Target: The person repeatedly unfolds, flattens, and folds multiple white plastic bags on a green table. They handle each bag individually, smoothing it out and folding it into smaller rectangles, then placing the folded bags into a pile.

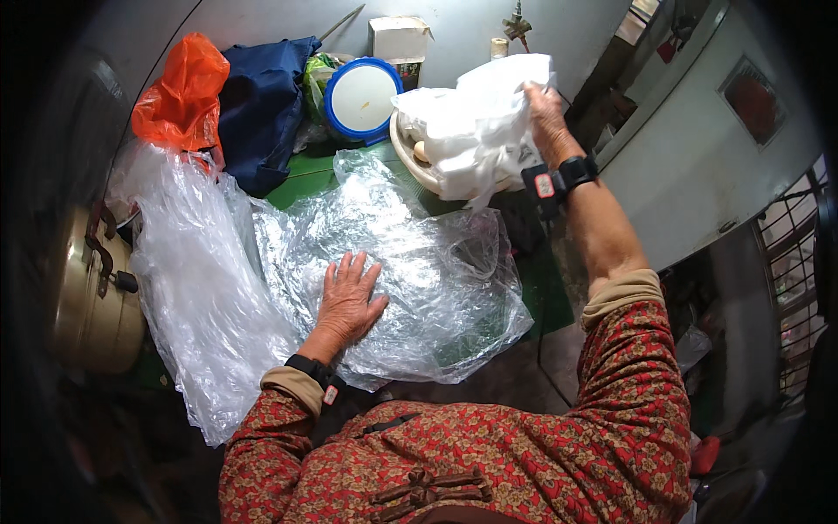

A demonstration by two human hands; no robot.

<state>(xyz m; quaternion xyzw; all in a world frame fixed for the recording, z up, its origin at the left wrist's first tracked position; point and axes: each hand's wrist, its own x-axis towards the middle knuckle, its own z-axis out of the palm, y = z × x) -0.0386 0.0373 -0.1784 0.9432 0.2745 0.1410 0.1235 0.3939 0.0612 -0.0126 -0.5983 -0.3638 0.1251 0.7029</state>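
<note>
My left hand (350, 298) lies flat, fingers apart, on a clear plastic bag (445, 295) spread over the green tabletop (304, 177). Beside it, a heap of whitish, crumpled plastic film (196, 281) hangs down over the near edge. At the upper right, my right hand (545, 108) grips a bunched white plastic bag (491, 111). This bag hangs over a pale round bowl (409, 164), covering much of it. An egg-like, light brown thing (420, 151) shows inside the bowl. What else the bowl holds is hidden.
Along the back are an orange plastic bag (180, 98), a dark blue fabric bag (265, 105), a round white lid with a blue rim (364, 95) and a cardboard box (400, 42). A large metal pot (98, 295) stands at the left. A pale door or panel (707, 144) rises at the right.
</note>
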